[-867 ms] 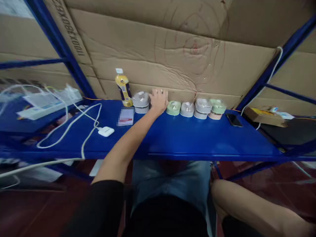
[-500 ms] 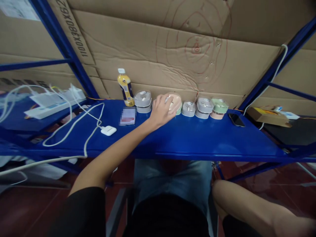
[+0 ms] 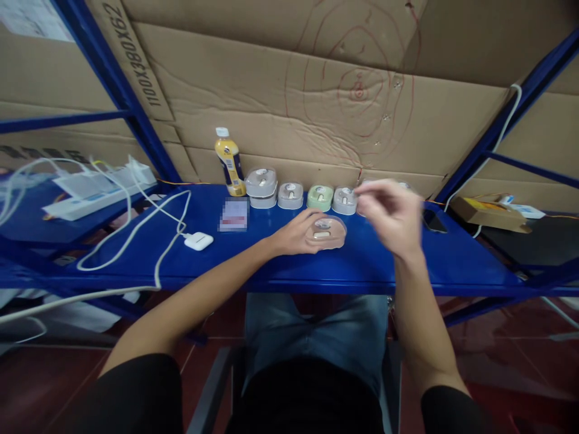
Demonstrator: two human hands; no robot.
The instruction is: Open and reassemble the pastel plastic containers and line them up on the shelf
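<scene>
My left hand point(image 3: 298, 232) is closed around the left side of a peach-coloured container with a clear lid point(image 3: 332, 234), held over the front part of the blue shelf. My right hand point(image 3: 393, 214) hangs in the air to its right, blurred, fingers loosely bent with nothing visible in them. Behind the container stand a single grey container point(image 3: 290, 196), a green container point(image 3: 320, 198) and another grey container point(image 3: 345, 201), all with clear lids. My right hand hides most of the containers further right.
On the blue shelf point(image 3: 289, 271) stand a yellow bottle point(image 3: 230, 163) and two stacked grey containers point(image 3: 261, 187). A phone point(image 3: 234, 215), a white earphone case point(image 3: 199, 241) with cables and a dark phone point(image 3: 435, 221) lie there too. A cardboard wall point(image 3: 253, 78) closes the back.
My left hand has brought the peach container forward from the row, uncovering the green and grey ones. My right hand has come up from the lower right to above the shelf.
</scene>
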